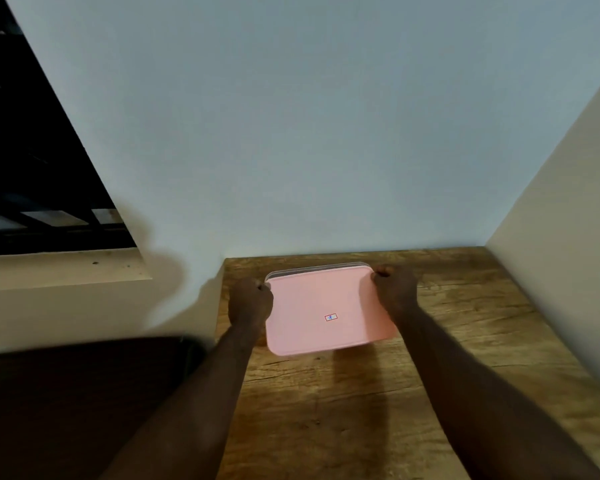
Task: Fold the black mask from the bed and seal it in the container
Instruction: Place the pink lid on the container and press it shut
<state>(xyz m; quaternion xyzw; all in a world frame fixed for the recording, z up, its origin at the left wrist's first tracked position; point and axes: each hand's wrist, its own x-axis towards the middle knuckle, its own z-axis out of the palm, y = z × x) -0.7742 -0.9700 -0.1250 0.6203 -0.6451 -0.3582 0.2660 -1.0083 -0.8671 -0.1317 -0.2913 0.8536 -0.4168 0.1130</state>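
Container (329, 299) lies between left grip (250, 303) and right grip (394, 289), both clutching its edges.

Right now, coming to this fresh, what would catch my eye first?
The pink lid stands out, bright against the brown wooden table low in the middle, with a tiny red-edged sticker at its centre. The left hand and the right hand grip its far corners, one on each side. A dark window fills the upper left.
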